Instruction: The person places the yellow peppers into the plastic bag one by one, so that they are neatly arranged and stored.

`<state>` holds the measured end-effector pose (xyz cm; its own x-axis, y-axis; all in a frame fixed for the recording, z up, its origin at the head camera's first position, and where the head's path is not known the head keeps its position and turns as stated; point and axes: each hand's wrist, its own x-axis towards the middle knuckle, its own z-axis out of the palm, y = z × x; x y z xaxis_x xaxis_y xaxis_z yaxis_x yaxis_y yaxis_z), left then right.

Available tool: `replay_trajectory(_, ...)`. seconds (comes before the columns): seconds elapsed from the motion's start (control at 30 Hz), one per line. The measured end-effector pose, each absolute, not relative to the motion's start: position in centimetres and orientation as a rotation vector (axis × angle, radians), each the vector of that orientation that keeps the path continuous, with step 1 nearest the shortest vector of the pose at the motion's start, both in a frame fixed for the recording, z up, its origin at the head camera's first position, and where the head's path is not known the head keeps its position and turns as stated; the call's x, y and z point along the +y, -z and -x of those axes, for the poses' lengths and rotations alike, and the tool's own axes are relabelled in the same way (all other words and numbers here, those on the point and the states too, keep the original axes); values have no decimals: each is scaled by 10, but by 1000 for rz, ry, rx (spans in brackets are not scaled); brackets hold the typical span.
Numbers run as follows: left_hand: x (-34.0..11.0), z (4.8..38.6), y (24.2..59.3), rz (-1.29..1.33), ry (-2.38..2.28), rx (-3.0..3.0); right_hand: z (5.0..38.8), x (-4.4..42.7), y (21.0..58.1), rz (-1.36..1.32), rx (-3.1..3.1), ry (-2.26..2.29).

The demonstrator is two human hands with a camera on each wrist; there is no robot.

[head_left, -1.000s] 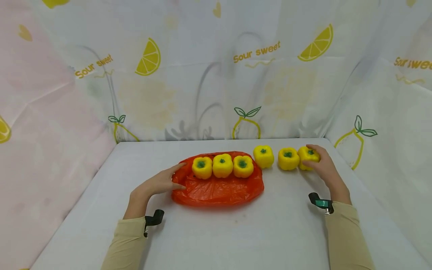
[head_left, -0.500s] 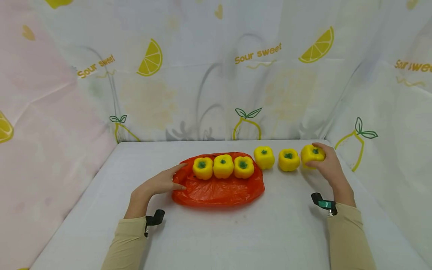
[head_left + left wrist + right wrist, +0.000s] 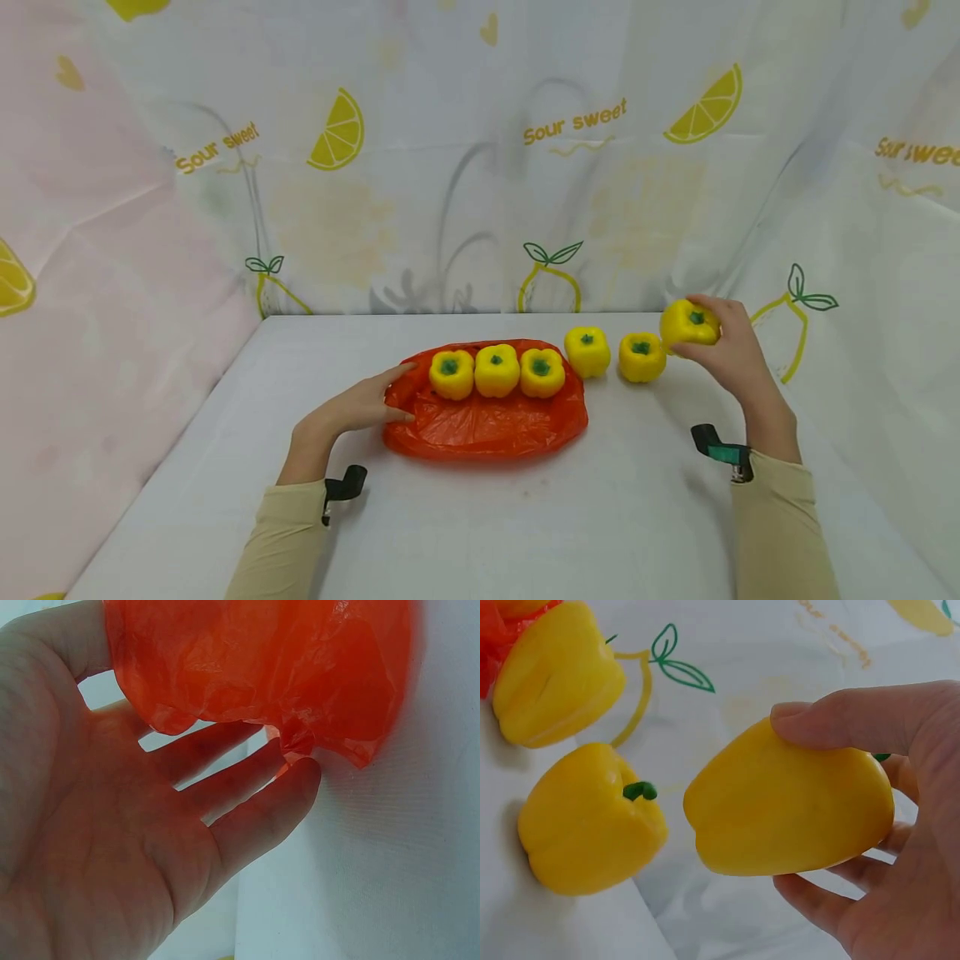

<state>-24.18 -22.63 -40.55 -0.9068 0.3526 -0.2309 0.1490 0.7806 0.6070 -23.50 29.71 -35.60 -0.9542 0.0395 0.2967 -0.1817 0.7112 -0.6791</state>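
Head view: yellow pepper (image 3: 682,323) gripped in right hand (image 3: 732,348); red bag (image 3: 480,427) against relaxed left hand (image 3: 356,405).

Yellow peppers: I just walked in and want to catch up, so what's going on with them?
A person's right hand holds a yellow pepper off the table, thumb on one side and fingers on the other. The left hand touches the left end of a red plastic bag, fingers spread. Three peppers sit in a row on the bag; one pepper stands at its right end, and another pepper a little farther right.
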Motion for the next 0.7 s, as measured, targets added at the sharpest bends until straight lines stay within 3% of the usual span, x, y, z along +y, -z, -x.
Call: replay_trajectory(0.7, -224, 240, 404, -366, -861, 2612, 217, 191, 335, -615, -2527, -1165)
